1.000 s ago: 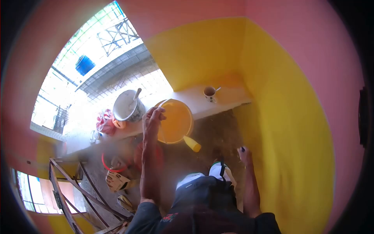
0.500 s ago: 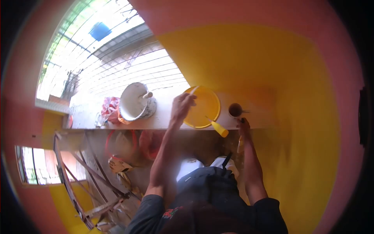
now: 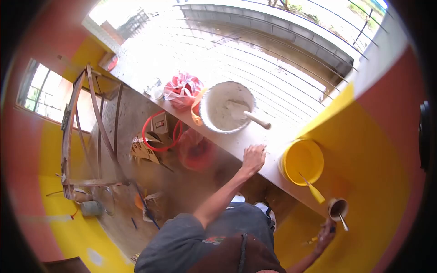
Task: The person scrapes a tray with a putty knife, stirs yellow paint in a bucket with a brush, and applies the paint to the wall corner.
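Note:
My left hand (image 3: 254, 158) is closed, knuckles up, over the white ledge (image 3: 236, 144) between two buckets; I cannot tell what its curled fingers hold. Up and left of it stands a large white bucket (image 3: 210, 123) with pale paste inside and a handled tool (image 3: 258, 120) leaning out. To its right is a yellow bucket (image 3: 298, 160), a yellow-handled tool (image 3: 314, 190) resting across its rim. My right hand (image 3: 326, 233) is closed on a thin paintbrush (image 3: 312, 240), right beside a brown cup (image 3: 334, 207) with a metal handle sticking out.
Red-and-white plastic bags (image 3: 183, 88) lie on the ledge left of the white bucket. A barred window opening (image 3: 282, 59) runs behind it. Below are a red hoop (image 3: 148, 136), a torn carton (image 3: 144, 150) and a wooden trestle (image 3: 73, 136). A yellow wall (image 3: 364, 159) rises at right.
The view has turned left, so the ledge runs diagonally. My left hand has left the yellow bucket's rim and is now nearer the white bucket. My right hand stays by the cup.

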`<state>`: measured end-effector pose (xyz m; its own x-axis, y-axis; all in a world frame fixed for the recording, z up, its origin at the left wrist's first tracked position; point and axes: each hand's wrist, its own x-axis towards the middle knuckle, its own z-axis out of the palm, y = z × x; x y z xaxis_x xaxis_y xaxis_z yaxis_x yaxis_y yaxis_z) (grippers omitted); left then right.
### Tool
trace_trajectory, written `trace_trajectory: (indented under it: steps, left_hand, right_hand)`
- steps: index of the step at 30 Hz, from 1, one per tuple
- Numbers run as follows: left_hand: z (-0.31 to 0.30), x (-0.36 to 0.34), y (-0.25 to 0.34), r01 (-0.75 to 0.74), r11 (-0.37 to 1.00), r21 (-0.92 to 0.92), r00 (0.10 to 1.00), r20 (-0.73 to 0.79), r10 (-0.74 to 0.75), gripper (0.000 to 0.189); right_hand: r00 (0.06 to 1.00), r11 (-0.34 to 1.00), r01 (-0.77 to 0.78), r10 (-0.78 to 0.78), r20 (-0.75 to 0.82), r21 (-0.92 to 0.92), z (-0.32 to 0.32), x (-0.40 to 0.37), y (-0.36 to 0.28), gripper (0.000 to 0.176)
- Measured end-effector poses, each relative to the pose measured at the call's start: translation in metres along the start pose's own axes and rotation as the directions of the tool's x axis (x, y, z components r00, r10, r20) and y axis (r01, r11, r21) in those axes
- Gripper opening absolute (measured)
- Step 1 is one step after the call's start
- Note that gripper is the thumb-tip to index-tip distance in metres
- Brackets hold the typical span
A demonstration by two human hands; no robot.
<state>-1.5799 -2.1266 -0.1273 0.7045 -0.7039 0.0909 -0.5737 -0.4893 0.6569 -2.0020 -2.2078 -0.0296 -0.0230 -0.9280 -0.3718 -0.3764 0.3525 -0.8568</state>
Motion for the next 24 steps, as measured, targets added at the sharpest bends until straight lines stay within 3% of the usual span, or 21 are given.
trace_trajectory:
  steps: [3, 5, 6, 10, 11, 12, 13, 14, 15, 16, 17, 18, 20, 24]
  left_hand:
    - [-0.045, -0.027, -0.067, 0.133, 0.965, -0.227, 0.955, 0.288, -0.064, 0.021]
    - [-0.084, -0.032, -0.079, 0.26, 0.893, -0.367, 0.895, 0.438, -0.081, 0.023]
    - [-0.111, -0.025, -0.073, 0.229, 0.894, -0.385, 0.871, 0.492, -0.011, 0.025]
    - [-0.149, -0.005, -0.103, 0.256, 0.82, -0.512, 0.799, 0.589, 0.118, 0.025]
    - [-0.149, -0.004, -0.124, 0.23, 0.875, -0.426, 0.79, 0.607, 0.088, 0.025]
    - [-0.158, -0.004, -0.139, 0.248, 0.904, -0.348, 0.783, 0.621, 0.024, 0.024]
    - [-0.169, -0.005, -0.154, 0.339, 0.881, -0.329, 0.753, 0.656, -0.044, 0.024]
    - [-0.181, -0.01, -0.169, 0.418, 0.848, -0.326, 0.749, 0.652, -0.118, 0.023]
    - [-0.18, -0.019, -0.202, 0.313, 0.916, -0.25, 0.773, 0.627, -0.093, 0.024]
    - [-0.191, -0.026, -0.221, 0.267, 0.943, -0.2, 0.784, 0.614, -0.092, 0.026]
    - [-0.208, -0.029, -0.229, 0.362, 0.916, -0.171, 0.771, 0.607, -0.192, 0.028]
    - [-0.219, -0.037, -0.248, 0.368, 0.925, -0.097, 0.771, 0.587, -0.245, 0.029]
    - [-0.247, -0.046, -0.252, 0.217, 0.97, 0.111, 0.827, 0.507, -0.243, 0.03]
    - [-0.275, -0.065, -0.312, 0.169, 0.98, 0.108, 0.79, 0.579, -0.2, 0.027]
  right_hand:
    - [0.996, 0.993, 0.084, -0.084, 0.007, -0.084, 0.03, -0.073, -0.093, 0.02]
    - [0.992, 0.984, 0.096, -0.082, 0.097, -0.148, 0.067, -0.114, -0.13, 0.022]
    - [0.986, 0.981, 0.111, -0.089, 0.139, -0.157, 0.087, -0.127, -0.145, 0.024]
    - [0.981, 0.986, -0.001, 0.034, 0.191, -0.167, 0.182, -0.146, -0.124, 0.031]
    - [0.952, 0.994, -0.103, 0.111, 0.285, -0.043, 0.222, -0.15, -0.134, 0.033]
    - [0.882, 1.0, -0.017, 0.01, 0.471, 0.01, 0.252, -0.141, -0.126, 0.032]
    - [0.861, 0.955, -0.038, -0.117, 0.494, 0.293, 0.285, -0.137, -0.109, 0.026]
    - [0.883, 0.965, -0.114, -0.011, 0.47, 0.236, 0.314, -0.122, -0.085, 0.025]
    - [0.892, 0.963, -0.193, 0.093, 0.442, 0.187, 0.34, -0.104, -0.063, 0.024]
    - [0.917, 0.961, -0.185, 0.094, 0.388, 0.207, 0.366, -0.09, -0.05, 0.02]
    - [0.938, 0.956, -0.183, 0.099, 0.333, 0.23, 0.389, -0.079, -0.039, 0.015]
    - [0.953, 0.957, -0.167, 0.095, 0.289, 0.237, 0.408, -0.067, -0.032, 0.015]
    - [0.972, 0.946, -0.153, 0.092, 0.215, 0.284, 0.437, -0.036, -0.022, 0.02]
    - [0.99, 0.906, -0.123, 0.082, 0.116, 0.406, 0.489, 0.02, -0.003, 0.027]
